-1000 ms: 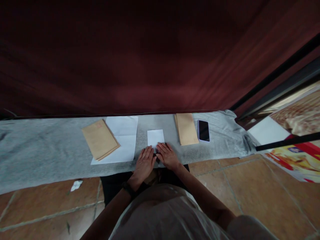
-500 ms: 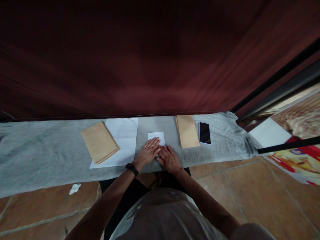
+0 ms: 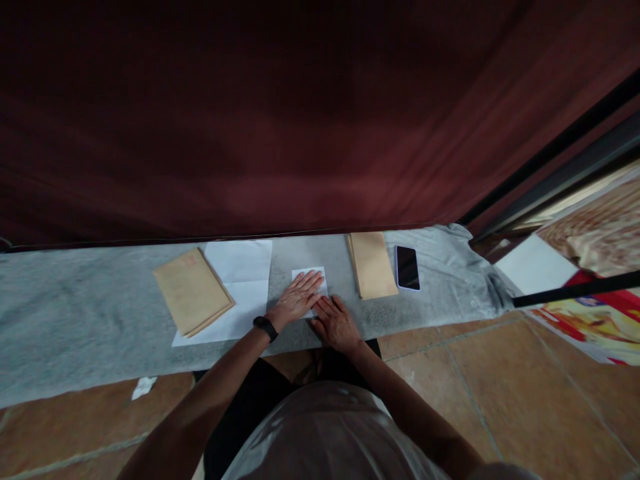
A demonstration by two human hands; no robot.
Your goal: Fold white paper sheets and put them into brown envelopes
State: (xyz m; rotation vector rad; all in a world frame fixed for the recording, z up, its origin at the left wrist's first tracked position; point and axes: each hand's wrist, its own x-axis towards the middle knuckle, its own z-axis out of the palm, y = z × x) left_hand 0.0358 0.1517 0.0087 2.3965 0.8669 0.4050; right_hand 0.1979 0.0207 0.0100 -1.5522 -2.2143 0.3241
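Note:
A small folded white paper (image 3: 299,273) lies on the grey cloth in front of me. Across its middle rests my left hand (image 3: 297,297), flat with fingers stretched out and a dark band on the wrist. My right hand (image 3: 338,325) lies at the paper's near right edge, its fingers extended and touching the sheet close to the left hand. Much of the paper is hidden beneath the hands. To the left, a larger white sheet (image 3: 247,293) with crease lines lies under a stack of brown envelopes (image 3: 193,291).
More brown envelopes (image 3: 374,265) lie to the right, beside a phone (image 3: 407,268) with a dark screen. The grey cloth (image 3: 100,307) covers a narrow surface against a dark red curtain (image 3: 300,133). A white scrap (image 3: 144,387) is on the tiled floor (image 3: 450,387). A colourful box (image 3: 595,323) stands at right.
My left hand has slid slightly up and right over the small paper. The right hand sits a little lower, and more of the paper's right side shows. The view has shifted slightly.

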